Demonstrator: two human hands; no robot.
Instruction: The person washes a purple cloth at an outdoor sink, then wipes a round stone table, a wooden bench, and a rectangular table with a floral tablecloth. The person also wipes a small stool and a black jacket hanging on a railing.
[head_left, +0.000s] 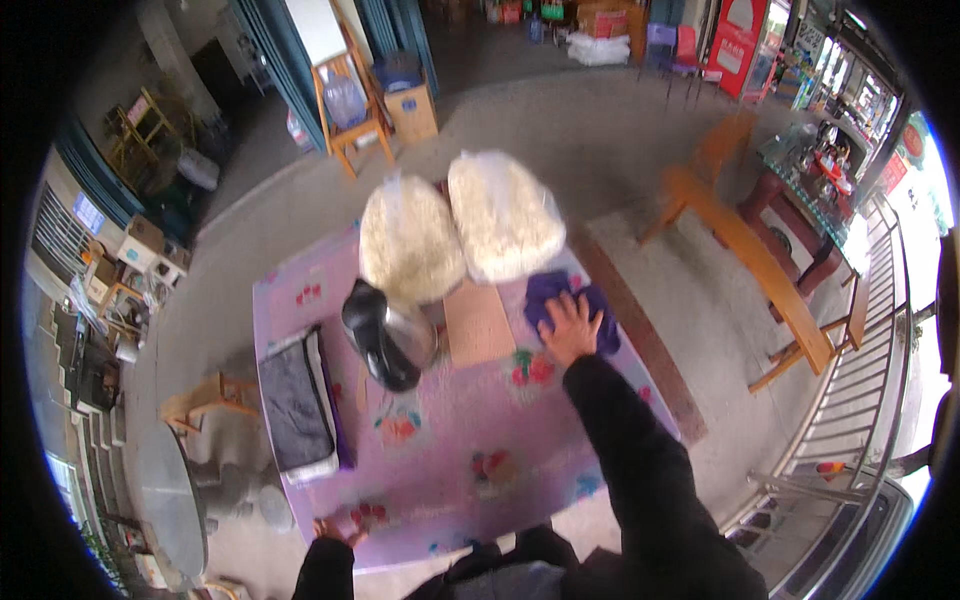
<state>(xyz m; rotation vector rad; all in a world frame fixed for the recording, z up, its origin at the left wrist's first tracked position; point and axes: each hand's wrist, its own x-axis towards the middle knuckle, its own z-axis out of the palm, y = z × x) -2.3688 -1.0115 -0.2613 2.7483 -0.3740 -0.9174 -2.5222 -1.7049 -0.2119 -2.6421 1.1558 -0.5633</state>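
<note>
My right hand lies with spread fingers on a crumpled dark purple cloth at the right side of a table with a pink floral cover. My left hand rests at the near left edge of the table, fingers apart, holding nothing. Between them, farther back, stands an electric kettle with a black handle, beside a pinkish flat board or sheet. Two clear bags of pale, grainy contents sit at the far edge. A folded grey cloth with white edging lies on the left.
A wooden bench and a glass-topped table stand to the right, near a metal railing. A round grey table and a small wooden stool are at the left. Beyond the table, a wooden chair holds a water jug.
</note>
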